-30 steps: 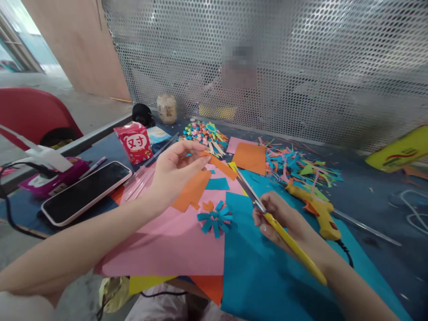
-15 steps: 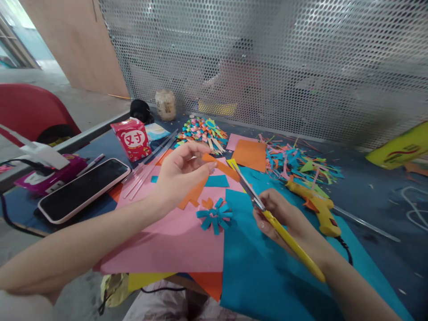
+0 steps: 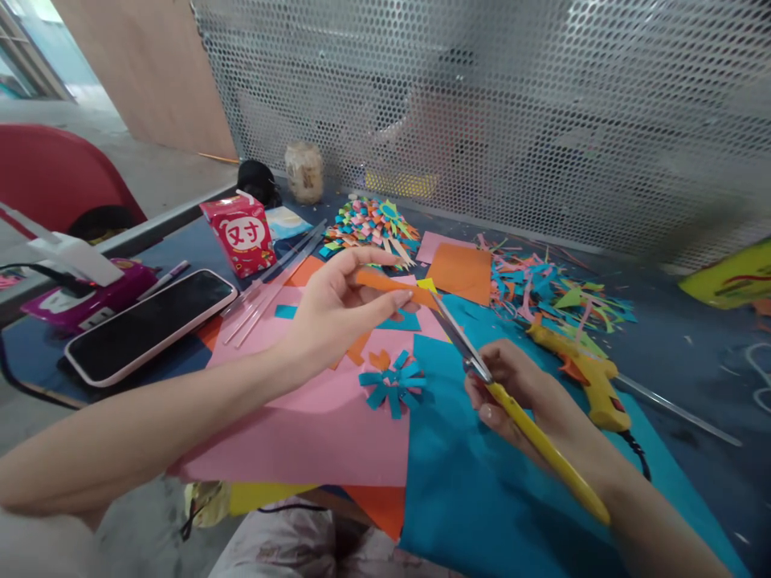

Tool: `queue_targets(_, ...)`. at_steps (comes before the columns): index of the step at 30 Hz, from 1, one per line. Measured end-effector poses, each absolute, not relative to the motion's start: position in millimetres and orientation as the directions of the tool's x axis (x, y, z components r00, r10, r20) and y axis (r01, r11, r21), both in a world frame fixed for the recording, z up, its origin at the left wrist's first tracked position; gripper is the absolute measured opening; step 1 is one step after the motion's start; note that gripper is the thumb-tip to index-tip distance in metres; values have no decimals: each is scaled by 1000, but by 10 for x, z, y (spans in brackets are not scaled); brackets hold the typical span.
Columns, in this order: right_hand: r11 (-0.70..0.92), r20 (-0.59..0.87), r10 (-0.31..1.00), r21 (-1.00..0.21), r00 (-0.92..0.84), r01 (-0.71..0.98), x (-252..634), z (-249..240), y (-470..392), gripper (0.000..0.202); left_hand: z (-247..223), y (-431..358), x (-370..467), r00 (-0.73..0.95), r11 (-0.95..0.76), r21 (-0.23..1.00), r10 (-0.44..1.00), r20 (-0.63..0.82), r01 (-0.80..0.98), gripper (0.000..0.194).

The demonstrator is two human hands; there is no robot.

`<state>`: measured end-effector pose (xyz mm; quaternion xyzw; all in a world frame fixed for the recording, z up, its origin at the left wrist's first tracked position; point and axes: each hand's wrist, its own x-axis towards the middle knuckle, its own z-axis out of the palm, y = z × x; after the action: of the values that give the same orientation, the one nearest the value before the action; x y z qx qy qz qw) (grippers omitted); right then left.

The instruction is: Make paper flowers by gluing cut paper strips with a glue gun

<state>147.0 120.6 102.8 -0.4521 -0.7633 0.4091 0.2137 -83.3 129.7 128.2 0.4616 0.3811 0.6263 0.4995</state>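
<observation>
My left hand (image 3: pixel 343 303) pinches an orange paper strip (image 3: pixel 385 281) that points right toward the scissors. My right hand (image 3: pixel 524 389) is wrapped round yellow-handled scissors (image 3: pixel 542 445) near their pivot, with the blades pointing up and left. The blade tips meet the strip's right end, where a bit of yellow (image 3: pixel 426 285) shows. Below the hands a blue paper flower (image 3: pixel 393 385) lies on a pink sheet (image 3: pixel 337 441), beside a small orange piece (image 3: pixel 379 360). A large blue sheet (image 3: pixel 470 482) extends beneath my right hand.
A yellow glue gun (image 3: pixel 587 377) lies right of my right hand, paper scraps (image 3: pixel 542 285) behind it. Further back are a strip pile (image 3: pixel 367 225) and a jar (image 3: pixel 304 172). At the left are a phone (image 3: pixel 150 325) and a red carton (image 3: pixel 242 233).
The orange strip is now tilted less steeply, and its right end has come between or against the scissor tips. The whole view has shifted slightly.
</observation>
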Motion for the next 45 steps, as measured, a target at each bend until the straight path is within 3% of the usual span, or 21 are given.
queue_targets(28,231,-89,865,-803,-494,550,1497,1031,1205,34,1320,1260,-816,-48,-173,944,985,166,-282,25)
queue_targets(45,277,-40,867,-790,-497,547,1469,1046,1199,32,1267,1273,-830,-61,-211,941,978,202,-266,22)
